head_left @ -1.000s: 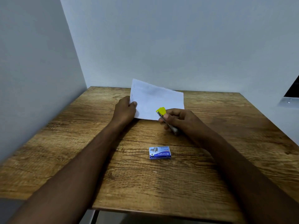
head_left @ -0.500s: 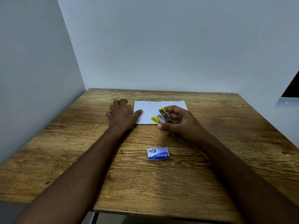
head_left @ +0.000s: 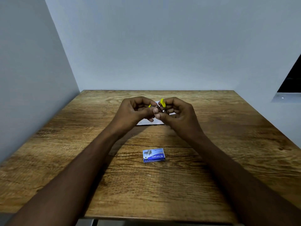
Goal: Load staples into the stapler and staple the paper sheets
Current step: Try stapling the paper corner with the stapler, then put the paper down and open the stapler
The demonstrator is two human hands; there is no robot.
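A small yellow and metal stapler (head_left: 160,106) is held above the table between both hands, its yellow top swung up. My left hand (head_left: 135,111) pinches its left end and my right hand (head_left: 177,114) grips its right end. The white paper sheets (head_left: 150,122) lie flat on the wooden table (head_left: 228,144) under my hands, mostly hidden by them. A blue staple box (head_left: 154,155) lies shut on the table, nearer to me than my hands.
Pale walls close the table in on the left and at the back. A dark opening with a white ledge (head_left: 286,97) shows at the right. The table's front edge (head_left: 146,218) is close to me.
My left hand has left the paper and joined my right hand on the stapler. The stapler has been lifted and its top now stands open. The paper now lies flat.
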